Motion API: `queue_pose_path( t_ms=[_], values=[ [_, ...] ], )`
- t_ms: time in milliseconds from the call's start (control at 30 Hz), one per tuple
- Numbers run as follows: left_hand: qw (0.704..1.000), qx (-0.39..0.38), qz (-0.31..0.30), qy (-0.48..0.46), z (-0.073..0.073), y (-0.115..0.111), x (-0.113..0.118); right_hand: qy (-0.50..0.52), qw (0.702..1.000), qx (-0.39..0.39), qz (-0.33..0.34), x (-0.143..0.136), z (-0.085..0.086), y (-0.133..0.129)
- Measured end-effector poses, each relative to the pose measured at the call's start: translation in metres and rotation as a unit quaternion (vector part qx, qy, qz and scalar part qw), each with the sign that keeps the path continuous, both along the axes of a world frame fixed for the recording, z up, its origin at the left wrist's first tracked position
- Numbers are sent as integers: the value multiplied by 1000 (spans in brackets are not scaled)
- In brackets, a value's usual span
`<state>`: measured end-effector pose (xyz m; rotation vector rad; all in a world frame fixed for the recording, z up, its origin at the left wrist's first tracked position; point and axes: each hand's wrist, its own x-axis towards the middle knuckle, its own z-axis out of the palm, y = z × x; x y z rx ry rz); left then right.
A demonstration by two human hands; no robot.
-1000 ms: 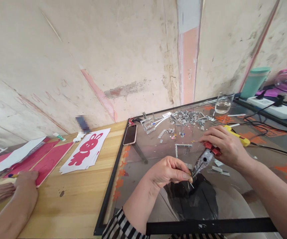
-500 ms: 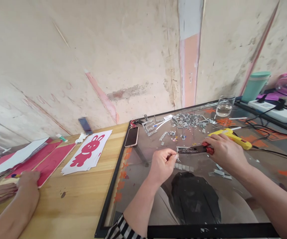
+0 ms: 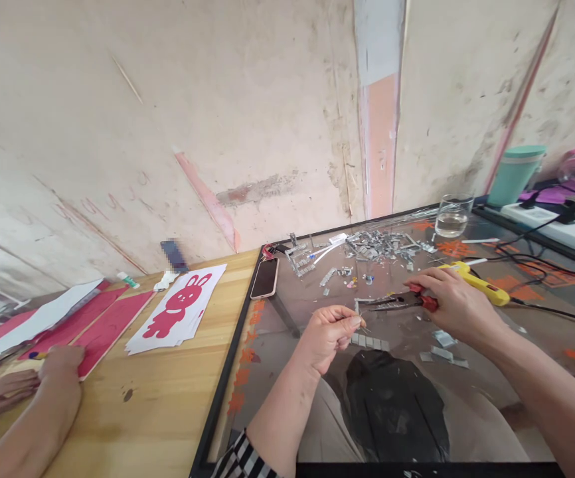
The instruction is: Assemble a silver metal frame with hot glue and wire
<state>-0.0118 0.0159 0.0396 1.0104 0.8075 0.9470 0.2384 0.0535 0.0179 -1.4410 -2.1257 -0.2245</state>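
Observation:
My right hand (image 3: 459, 305) is wrapped round the red handles of a pair of pliers (image 3: 392, 302), whose dark jaws point left over the glass tabletop (image 3: 287, 385). My left hand (image 3: 331, 337) pinches a thin wire-like piece (image 3: 365, 328) between thumb and fingertips, just below and left of the plier tips. Whether the jaws touch the wire I cannot tell. Under the hands lies a strip of grey rectangular pieces (image 3: 370, 342). More loose grey pieces (image 3: 444, 358) are scattered below the right wrist.
A heap of small metallic bits (image 3: 377, 245) lies at the back. A phone (image 3: 265, 277), yellow glue gun (image 3: 481, 282), water glass (image 3: 453, 216) and power strip (image 3: 556, 224) stand around. At left, a co-worker's hands (image 3: 61, 368) rest by red sheets (image 3: 113, 328) and a bunny print (image 3: 178, 309).
My left hand has turned, its fingers swinging slightly down and right. The pliers have drawn back a little to the right, away from it. The view has shifted slightly.

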Motion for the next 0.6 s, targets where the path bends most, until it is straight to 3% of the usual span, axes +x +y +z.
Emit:
queue_pose_path(
  t_ms=[367,600],
  values=[
    [998,43,28,46,-8,0,3,-6,1000,-16,-14,-10,0,-7],
    [995,52,45,66,-6,-1,5,-3,1000,-20,-16,-11,2,-10]
  ],
)
